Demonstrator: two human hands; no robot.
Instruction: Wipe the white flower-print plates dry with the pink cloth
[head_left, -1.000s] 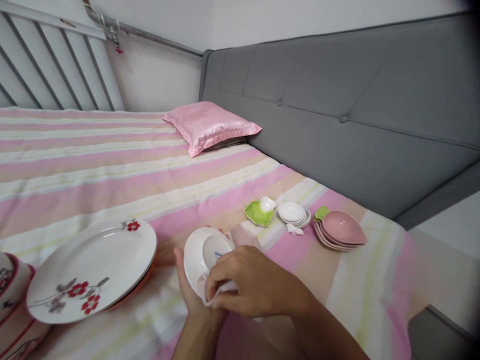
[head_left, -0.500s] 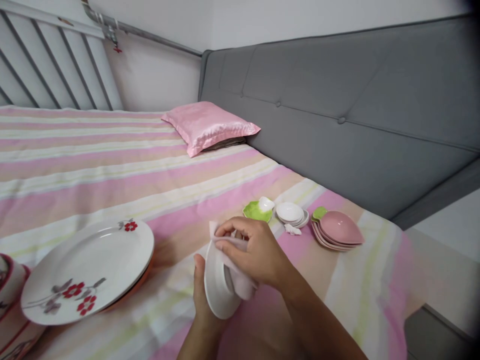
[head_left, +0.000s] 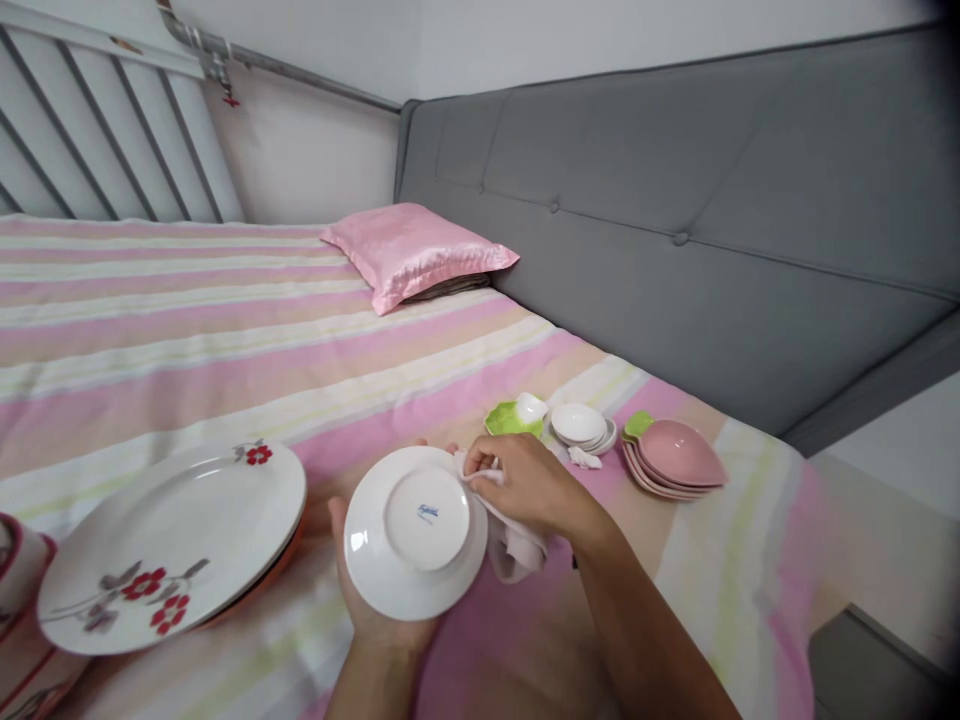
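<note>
A small round white plate (head_left: 416, 590) is turned so that its underside, with a blue maker's mark, faces me. My left hand (head_left: 379, 625) supports it from beneath, thumb along the left rim and fingertips just showing past the far edge. My right hand (head_left: 517, 480) pinches a pale pink cloth (head_left: 517, 555) against the plate's right rim. The rest of the cloth hangs down beside the plate. Left of my hands lies an oval white platter (head_left: 180, 530) with red flowers, resting on something orange-brown.
Beyond my right hand sit a green leaf-shaped dish (head_left: 512, 418), several small white dishes (head_left: 579, 424) and stacked pink dishes (head_left: 679, 455). A pink-and-white container (head_left: 26, 610) stands at the left edge. A pink pillow (head_left: 420, 250) lies near the grey headboard (head_left: 637, 200).
The plate has turned from nearly edge-on to show its whole underside. My right hand with the cloth has shifted slightly to the right rim, and my left hand has moved left.
</note>
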